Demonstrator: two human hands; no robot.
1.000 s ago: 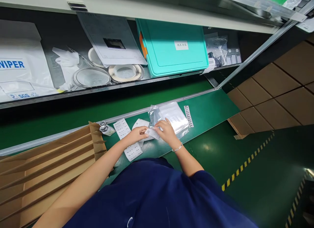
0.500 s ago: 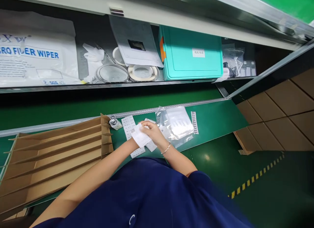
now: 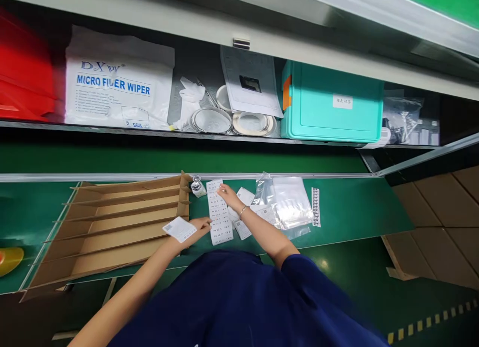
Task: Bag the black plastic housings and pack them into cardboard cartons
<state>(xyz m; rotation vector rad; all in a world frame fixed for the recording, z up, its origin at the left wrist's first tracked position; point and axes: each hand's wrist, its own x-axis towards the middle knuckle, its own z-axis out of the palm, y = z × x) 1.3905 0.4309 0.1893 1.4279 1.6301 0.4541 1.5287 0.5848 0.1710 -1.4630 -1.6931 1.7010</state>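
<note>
Two bare hands work over a green counter [image 3: 344, 212]. Far left, a yellow object [image 3: 9, 260] sits at the frame edge, then a cardboard divider box [image 3: 112, 227] with long slots lies flat. The left hand [image 3: 198, 228] hovers just right of the box, fingers pinched on a small white card [image 3: 179, 229] with a printed code. Next right, a long label sheet [image 3: 219, 212] lies on the counter, a small bottle [image 3: 197, 186] just beside its top-left end. The right hand [image 3: 229, 196], bracelet on wrist, rests fingertips on the sheet's upper part, fingers loosely extended, gripping nothing. Further right lie clear plastic bags [image 3: 290, 205] and a narrow label strip [image 3: 316, 206]. The shelf above holds a wiper pack [image 3: 116, 80] and a teal case [image 3: 333, 105].
</note>
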